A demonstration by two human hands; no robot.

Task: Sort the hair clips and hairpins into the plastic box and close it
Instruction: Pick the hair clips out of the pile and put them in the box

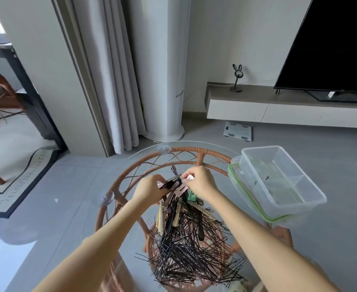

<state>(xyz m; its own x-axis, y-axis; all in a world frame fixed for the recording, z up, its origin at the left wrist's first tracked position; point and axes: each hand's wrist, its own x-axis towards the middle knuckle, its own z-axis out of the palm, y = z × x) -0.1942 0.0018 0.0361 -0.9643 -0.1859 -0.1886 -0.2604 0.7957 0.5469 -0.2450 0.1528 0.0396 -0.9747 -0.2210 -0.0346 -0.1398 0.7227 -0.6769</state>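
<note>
1. Gathering clips: both hands meet over the far edge of the pile on the glass worktop (135, 171).
2. Left hand (150, 189): fingers curled round a bundle of dark clips (171, 183). The bundle's long axis runs roughly left to right, tips toward the other hand.
3. Right hand (200, 182): fingertips pinch a pale pink clip (189, 177) at the bundle's end. A green clip (191, 196) lies just below the wrist.
4. Hairpins (194, 249): a dense black heap nearer the body, unsorted, with more long clips lying on its far side.
5. Box (295, 207): open, divided into compartments, resting on its green-rimmed lid (247, 197) at the worktop's right edge. One small dark piece is visible inside; the rest is unclear.
6. Key relation: the box lies to the right of both hands, long axis running far-left to near-right. The right hand is nearer, so it is probably the one to carry across.
7. Judgement: early stage, since most of the pile is still out and the lid is off.
</note>
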